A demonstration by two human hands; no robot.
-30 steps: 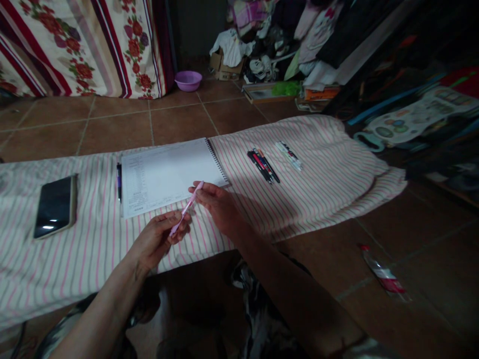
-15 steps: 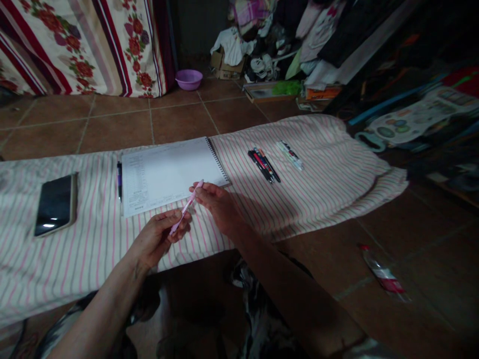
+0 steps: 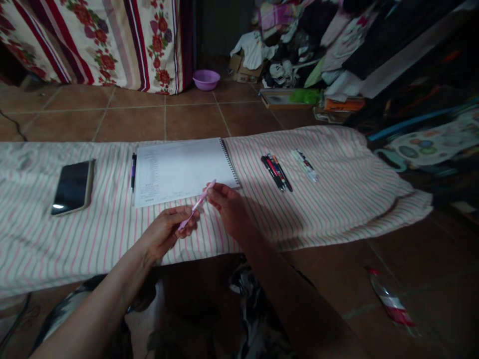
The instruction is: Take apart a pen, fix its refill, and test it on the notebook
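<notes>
A pink pen (image 3: 198, 203) is held slantwise between my two hands, over the near edge of a spiral notebook (image 3: 183, 167). My left hand (image 3: 174, 227) is closed on its lower end. At the upper end, the fingertips of my right hand (image 3: 226, 204) pinch it. The notebook lies open at a mostly white page with faint print along its left and lower edges. Beside its left edge rests a dark pen with a purple grip (image 3: 133, 172). To the right of the notebook lies a group of several pens (image 3: 277, 172).
A striped cloth (image 3: 337, 199) covers the low table. On it are a phone (image 3: 73, 187) at left and some white pens (image 3: 305, 165) at right. Beyond, on the tiled floor, stands a purple basin (image 3: 206, 80); a plastic bottle (image 3: 392, 301) lies at lower right.
The whole view has shifted, so the table and the things on it appear further right. Both hands keep hold of the pink pen in much the same pose.
</notes>
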